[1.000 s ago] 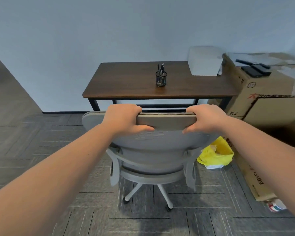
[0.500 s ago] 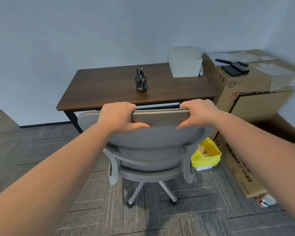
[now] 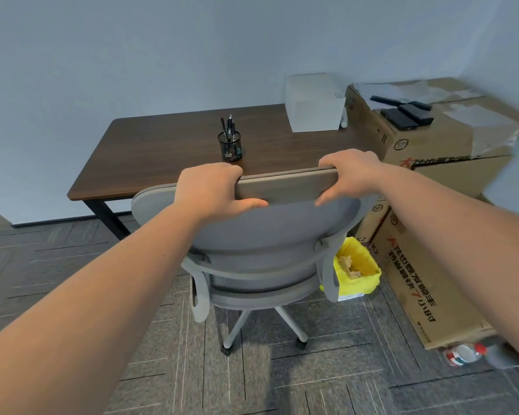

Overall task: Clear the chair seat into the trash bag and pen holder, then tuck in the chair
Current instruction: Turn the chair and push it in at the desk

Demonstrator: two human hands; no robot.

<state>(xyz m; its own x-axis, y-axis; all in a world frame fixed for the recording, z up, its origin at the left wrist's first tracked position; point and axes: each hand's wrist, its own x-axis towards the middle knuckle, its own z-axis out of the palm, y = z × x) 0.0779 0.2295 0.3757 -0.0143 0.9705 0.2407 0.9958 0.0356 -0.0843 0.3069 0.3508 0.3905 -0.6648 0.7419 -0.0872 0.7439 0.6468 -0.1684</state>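
A grey office chair [image 3: 261, 235] faces a brown desk [image 3: 162, 151], seen from behind. My left hand [image 3: 213, 190] and my right hand [image 3: 351, 178] both grip the top edge of its backrest. The backrest hides the seat, and its top reaches the desk's front edge. A black mesh pen holder [image 3: 230, 145] with several pens stands on the desk. A yellow trash bag [image 3: 358, 271] holding crumpled paper sits on the floor right of the chair.
A white box [image 3: 313, 103] stands at the desk's right end. Large cardboard boxes [image 3: 444, 163] line the right side, dark devices [image 3: 405, 113] lying on top. A plastic bottle [image 3: 465, 353] lies on the floor by the lowest box. Grey carpet tiles stretch to the left.
With both hands gripping the backrest, the chair has rolled closer to the desk; its top now overlaps the desk's front edge. The camera view has shifted, so the desk appears nearer and turned.
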